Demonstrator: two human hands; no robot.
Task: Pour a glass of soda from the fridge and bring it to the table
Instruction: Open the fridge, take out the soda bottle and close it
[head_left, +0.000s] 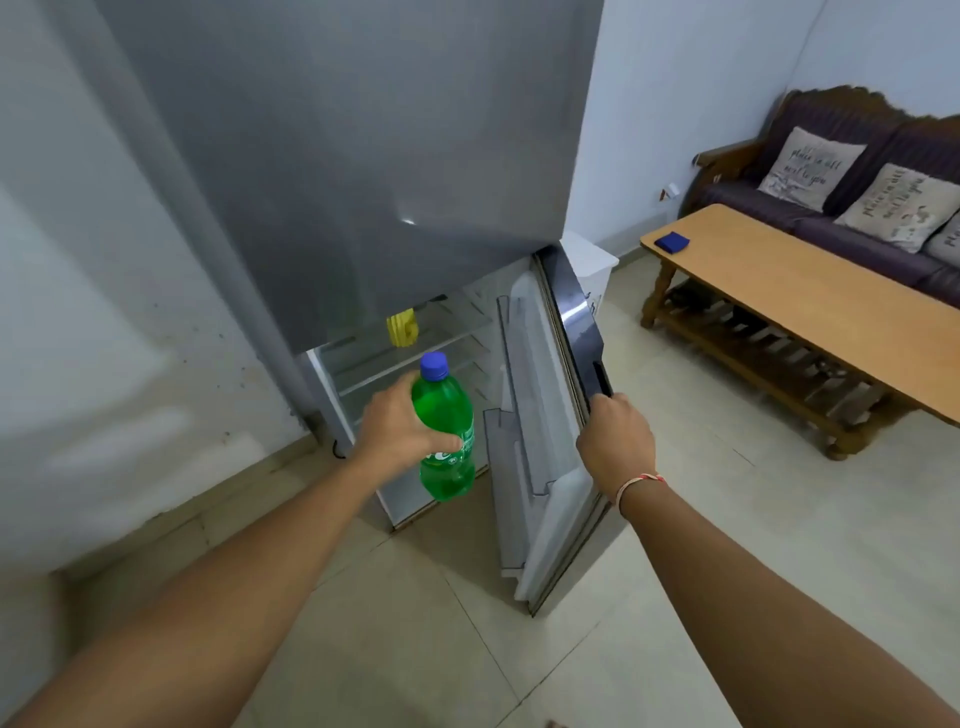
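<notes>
My left hand (402, 428) grips a green soda bottle (447, 447) with a blue cap, upright in front of the open lower compartment of a grey fridge (337, 156). My right hand (615, 439) holds the edge of the open lower fridge door (550, 441), which swings out to the right. Inside, the shelves hold a yellow object (401, 327). A long wooden table (810, 306) stands to the right. No glass is visible.
A small blue cloth (671, 241) lies on the table's near end. A dark sofa (852, 171) with printed cushions stands behind the table. A white wall is on the left, and pale floor tiles (519, 649) spread below my arms.
</notes>
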